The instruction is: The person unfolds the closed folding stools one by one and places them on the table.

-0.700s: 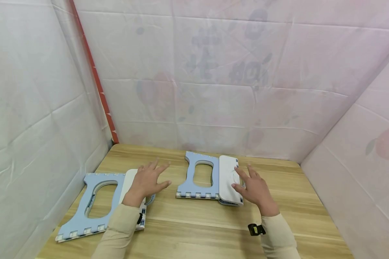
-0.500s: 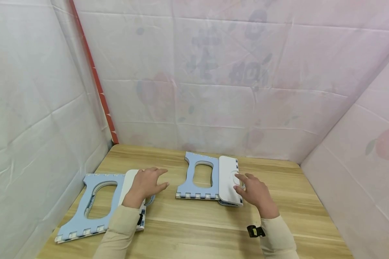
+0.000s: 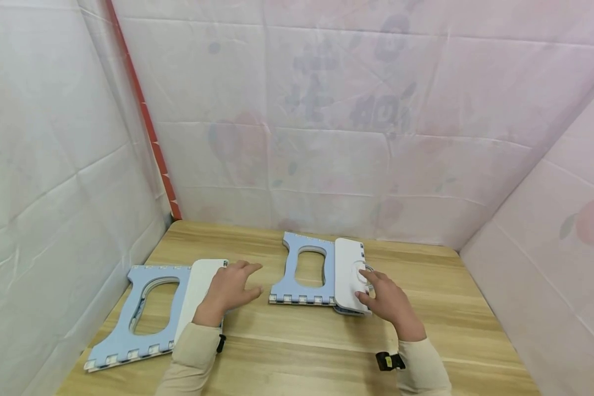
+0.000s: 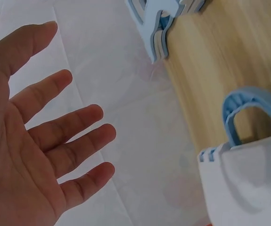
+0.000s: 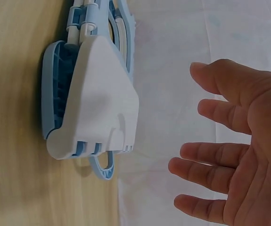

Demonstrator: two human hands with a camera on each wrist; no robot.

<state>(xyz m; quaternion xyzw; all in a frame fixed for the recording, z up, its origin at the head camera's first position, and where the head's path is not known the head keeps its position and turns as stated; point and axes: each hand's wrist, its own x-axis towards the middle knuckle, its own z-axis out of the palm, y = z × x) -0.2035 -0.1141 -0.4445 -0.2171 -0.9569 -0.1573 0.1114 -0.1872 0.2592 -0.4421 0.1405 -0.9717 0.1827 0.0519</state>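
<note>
Two folding step stools lie folded flat on the wooden table, each with light blue legs and a split white top. My left hand (image 3: 227,289) hovers by the right side of the left stool (image 3: 200,280), fingers spread and holding nothing. In the left wrist view that stool's blue loop handle (image 4: 253,95) stands out from its white top, apart from the hand. My right hand (image 3: 390,300) hovers at the handle side of the right stool (image 3: 346,272), overlapping its edge in the head view. The right wrist view shows a gap between these loosely spread fingers and the white top (image 5: 102,99).
The wooden table (image 3: 297,352) is enclosed by white printed sheeting (image 3: 326,159) at the back and both sides. A red strip (image 3: 148,121) runs down the back left corner. The right stool lies near the table's back edge.
My left hand has shifted slightly right, uncovering more of the left stool's white top. My right hand has lowered a little toward the front. Both stools stay in place.
</note>
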